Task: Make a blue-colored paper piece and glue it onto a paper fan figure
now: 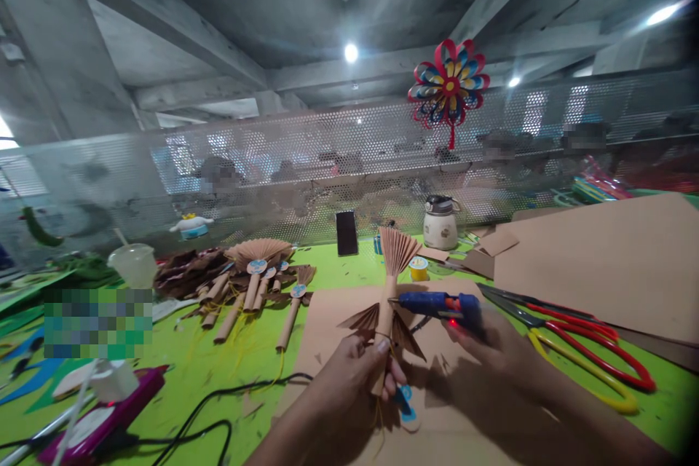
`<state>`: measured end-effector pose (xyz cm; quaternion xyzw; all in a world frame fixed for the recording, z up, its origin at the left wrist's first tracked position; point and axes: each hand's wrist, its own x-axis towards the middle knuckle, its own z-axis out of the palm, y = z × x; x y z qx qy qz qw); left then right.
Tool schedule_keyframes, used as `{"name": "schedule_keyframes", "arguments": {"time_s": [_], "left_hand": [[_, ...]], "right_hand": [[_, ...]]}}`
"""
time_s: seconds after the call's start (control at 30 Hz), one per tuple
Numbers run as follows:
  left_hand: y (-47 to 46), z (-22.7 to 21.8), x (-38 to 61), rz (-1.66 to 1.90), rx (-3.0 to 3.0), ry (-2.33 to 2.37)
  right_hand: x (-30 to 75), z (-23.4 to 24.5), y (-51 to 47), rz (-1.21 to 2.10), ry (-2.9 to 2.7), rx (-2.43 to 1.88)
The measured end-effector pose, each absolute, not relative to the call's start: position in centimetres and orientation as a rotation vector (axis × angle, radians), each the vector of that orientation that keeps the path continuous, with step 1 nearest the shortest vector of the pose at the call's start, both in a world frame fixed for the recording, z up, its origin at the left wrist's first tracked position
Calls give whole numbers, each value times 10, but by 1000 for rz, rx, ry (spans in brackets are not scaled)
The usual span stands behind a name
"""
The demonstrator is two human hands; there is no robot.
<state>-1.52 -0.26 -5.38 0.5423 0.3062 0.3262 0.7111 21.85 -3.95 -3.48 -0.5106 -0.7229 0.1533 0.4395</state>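
Well left of my fingers lies a pile of rolled paper figures [251, 287], with a lone figure [290, 317] on its near side. My left hand [354, 371] is closed round the lower part of a brown paper roll [386, 313]; its pleated fan top rises above my fingers, pleated wings just beyond them. Below those fingertips lies a blue-marked tag [407, 408]. A blue glue gun [437, 303] is gripped in my right hand [494, 346], nozzle at the roll; I can't tell whether it touches. Right of those fingers lie red-handled scissors [628, 364].
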Motion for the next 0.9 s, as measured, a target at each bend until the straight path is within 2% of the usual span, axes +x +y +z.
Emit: {"name": "schedule_keyframes", "arguments": {"time_s": [0.17,0.37,0.9], "left_hand": [[-12,-54,-12,730,1125,684],[-10,-55,-13,756,1238,767],[-8,-54,-14,746,1262,756]], "right_hand": [[216,-34,-42,492,-1830,-1296],[219,-35,-40,417,-1823,-1274],[219,-41,-40,471,-1824,-1279]]}}
